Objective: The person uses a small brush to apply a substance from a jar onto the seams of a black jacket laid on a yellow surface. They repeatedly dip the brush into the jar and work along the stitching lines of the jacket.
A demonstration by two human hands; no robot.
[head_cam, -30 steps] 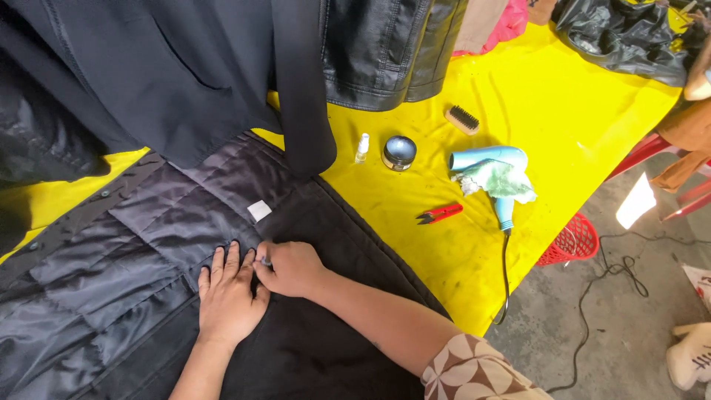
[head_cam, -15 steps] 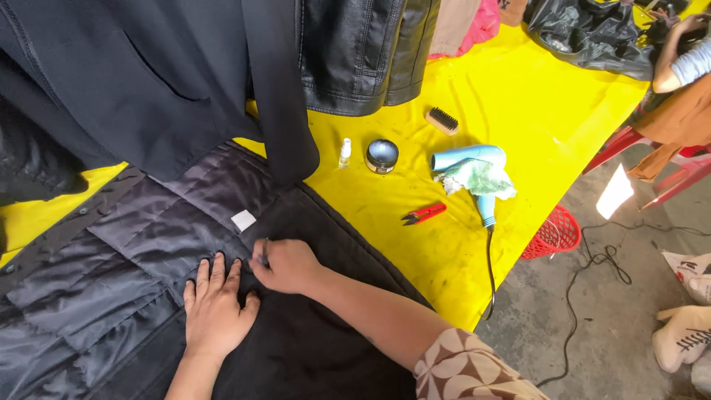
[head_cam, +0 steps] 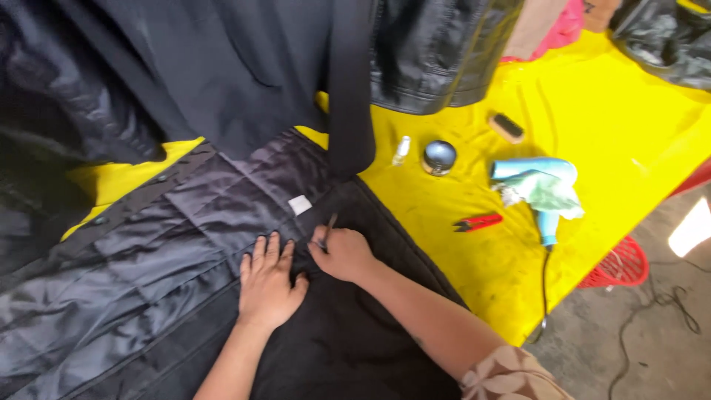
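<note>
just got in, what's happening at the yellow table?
A person works on a dark quilted jacket spread over the yellow table. The left hand lies flat on the fabric, while the right hand holds a thin dark tool to it. A blue hair dryer, red cutters and a small tin lie aside.

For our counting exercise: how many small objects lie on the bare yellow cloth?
5: small bottle, round tin, brush, blue hairdryer, red tool. Others may be hidden under the garments.
</note>
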